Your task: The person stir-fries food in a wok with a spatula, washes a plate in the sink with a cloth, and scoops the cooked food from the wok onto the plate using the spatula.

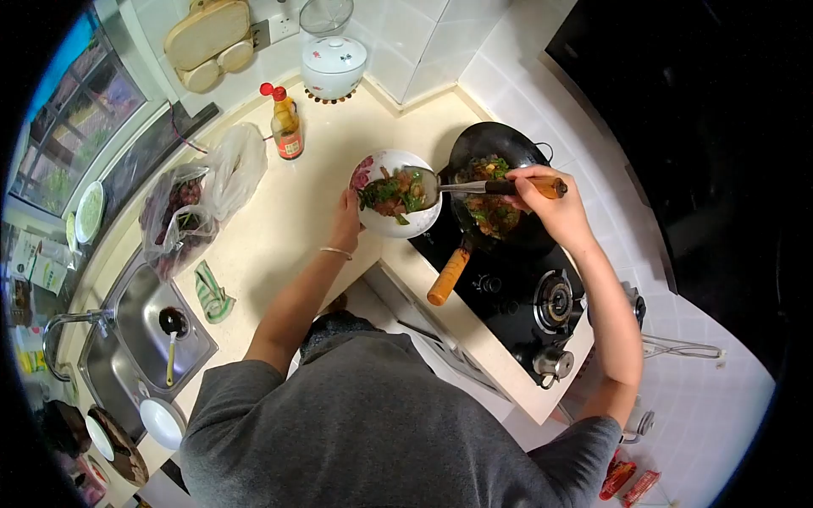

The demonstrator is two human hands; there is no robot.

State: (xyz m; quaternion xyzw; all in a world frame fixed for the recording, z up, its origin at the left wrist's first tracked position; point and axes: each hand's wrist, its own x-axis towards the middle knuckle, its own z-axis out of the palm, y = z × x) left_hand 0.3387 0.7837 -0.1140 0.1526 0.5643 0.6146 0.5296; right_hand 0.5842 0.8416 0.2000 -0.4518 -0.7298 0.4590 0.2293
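My left hand (345,222) grips the left edge of a white plate (396,231) with a pink flower pattern. Green and brown cooked food (389,195) lies on the plate. My right hand (546,201) is closed round the wooden-ended handle of a metal spatula (474,187), whose blade is over the plate's right side, at the food. Under the spatula's shaft, a black wok (483,140) on the stove holds more of the same food. Its wooden handle (449,276) points down toward my body.
A sauce bottle (288,135) with its red cap open and a lidded white pot (334,68) stand on the counter (279,203). Plastic bags (233,173), a striped cloth (212,294) and a sink (152,339) are at left. A small metal pot (555,364) sits on the stove (500,296).
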